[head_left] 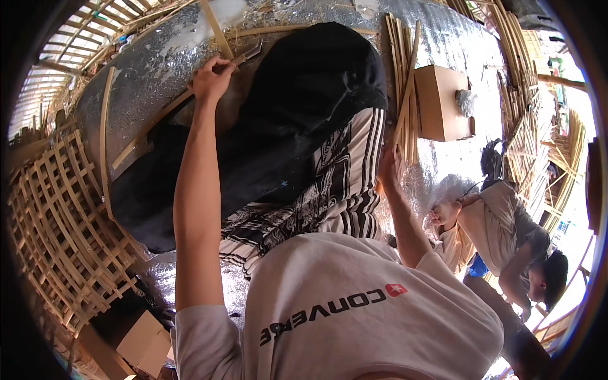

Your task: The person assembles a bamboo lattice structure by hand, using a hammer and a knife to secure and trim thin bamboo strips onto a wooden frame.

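Note:
My left hand (pixel 213 78) is closed around a knife (pixel 251 52) with a short hooked metal blade that points up and right. A long pale strip (pixel 152 126) runs down-left from that hand; whether it belongs to the knife's handle I cannot tell. Another bamboo strip (pixel 216 28) comes down from the top edge to beside the hand. At my right side, my right hand (pixel 391 168) is closed at the lower end of a slanting bamboo strip (pixel 408 82), its fingers partly hidden. Several more strips (pixel 394 57) lie alongside.
Dark cloth (pixel 304 82) covers my legs on a shiny silver sheet (pixel 171 44). A cardboard box (pixel 437 101) stands to the right. Woven bamboo lattice (pixel 60 228) lies left, another cardboard box (pixel 144 342) lower left. A person (pixel 506 234) bends over at the right, near bamboo bundles (pixel 519 57).

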Available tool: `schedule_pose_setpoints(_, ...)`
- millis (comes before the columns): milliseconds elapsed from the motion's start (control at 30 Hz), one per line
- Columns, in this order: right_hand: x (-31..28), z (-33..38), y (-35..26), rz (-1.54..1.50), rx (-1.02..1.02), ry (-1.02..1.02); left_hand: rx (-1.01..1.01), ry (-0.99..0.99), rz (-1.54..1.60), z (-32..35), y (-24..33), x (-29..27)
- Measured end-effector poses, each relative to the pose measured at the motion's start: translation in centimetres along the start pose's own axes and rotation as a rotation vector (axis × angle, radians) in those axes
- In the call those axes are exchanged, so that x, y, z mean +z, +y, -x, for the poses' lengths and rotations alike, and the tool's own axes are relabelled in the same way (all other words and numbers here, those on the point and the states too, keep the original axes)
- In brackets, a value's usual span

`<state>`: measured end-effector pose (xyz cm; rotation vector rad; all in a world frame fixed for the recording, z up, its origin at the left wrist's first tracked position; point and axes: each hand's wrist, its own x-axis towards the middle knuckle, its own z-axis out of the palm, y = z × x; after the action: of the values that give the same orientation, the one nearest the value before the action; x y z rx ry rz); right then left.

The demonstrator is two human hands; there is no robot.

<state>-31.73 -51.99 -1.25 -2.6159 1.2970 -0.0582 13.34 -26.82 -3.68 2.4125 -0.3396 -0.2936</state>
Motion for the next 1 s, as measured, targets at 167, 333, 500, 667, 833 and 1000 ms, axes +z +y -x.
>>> schedule_pose_setpoints(167,-2.3,0.1,-1.9,0.090,0.344,-0.120,0.096,0.039,0.090,0.6,-0.6,-0.6)
schedule_pose_setpoints(333,-1.8,1.5,3.5,-0.061,0.193,-0.180,0.102,0.050,0.100,1.0,0.7,-1.0)
schedule_pose_setpoints(500,-6.8,0.8,0.0,-0.833,0.547,-0.443,0.080,0.034,0.047,1.5,0.0,-1.6)
schedule_pose_setpoints(667,-12.8,0.3,-3.6,-1.738,0.522,-0.529,0.056,0.030,0.053,1.9,1.3,-2.1)
schedule_pose_setpoints(833,-17.0,-4.4,-10.5,-0.898,-0.038,-0.555,0.004,-0.039,0.205,1.5,0.3,-1.8)
schedule_pose_setpoints(1000,-15.9,-8.7,-20.0,-0.291,-0.402,-0.522,-0.010,0.011,-0.009,1.2,0.0,-1.0)
